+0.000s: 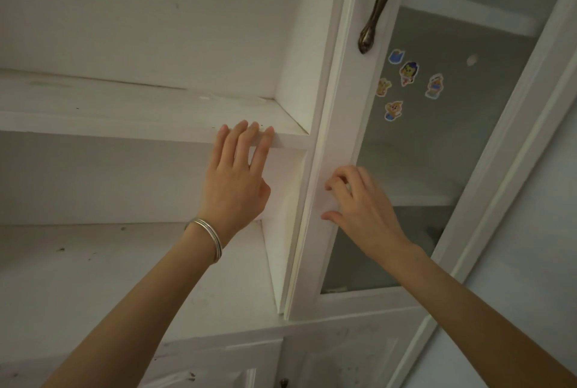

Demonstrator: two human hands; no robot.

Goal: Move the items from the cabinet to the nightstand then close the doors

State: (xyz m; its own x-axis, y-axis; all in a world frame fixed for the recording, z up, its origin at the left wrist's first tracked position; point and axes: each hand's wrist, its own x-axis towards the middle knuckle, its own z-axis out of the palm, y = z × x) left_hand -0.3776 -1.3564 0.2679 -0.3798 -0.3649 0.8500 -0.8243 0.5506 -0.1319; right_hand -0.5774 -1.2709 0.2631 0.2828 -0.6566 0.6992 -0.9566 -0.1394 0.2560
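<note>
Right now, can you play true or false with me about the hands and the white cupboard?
1. The left hand touches the front edge of a shelf with straight fingers. True.
2. The bracelet is on the right wrist. False: it is on the left wrist.
3. The right hand is pulling the metal handle. False: its fingertips rest on the white frame of the door, lower down, and nothing touches the handle.
4. Cartoon stickers are on the door's glass. True.
</note>
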